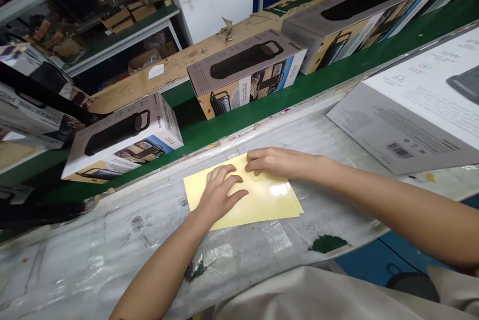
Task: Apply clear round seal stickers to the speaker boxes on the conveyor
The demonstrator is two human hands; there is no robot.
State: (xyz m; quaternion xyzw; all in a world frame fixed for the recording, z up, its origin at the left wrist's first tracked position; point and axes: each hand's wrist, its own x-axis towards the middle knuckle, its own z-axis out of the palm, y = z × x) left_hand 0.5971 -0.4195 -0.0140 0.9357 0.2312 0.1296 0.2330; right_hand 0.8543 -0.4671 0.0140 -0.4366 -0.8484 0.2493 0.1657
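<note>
Glossy yellow sheets (258,205) lie flat on the worktable in front of me, stacked slightly out of line at the lower right corner. My left hand (220,190) rests on their left part, fingers spread and lightly bent. At the upper edge, my right hand (267,161) has its fingers curled and pressed together on the top sheet. Its fingertips are partly hidden, so how much of the paper they pinch does not show clearly.
Beyond the table's raised edge, a green conveyor belt (190,120) carries printed speaker boxes, among them a near-left box (123,140) and a middle box (247,68). A large white-and-grey box (411,110) stands on the worktable (112,255) at right. Cluttered shelves (123,36) lie behind.
</note>
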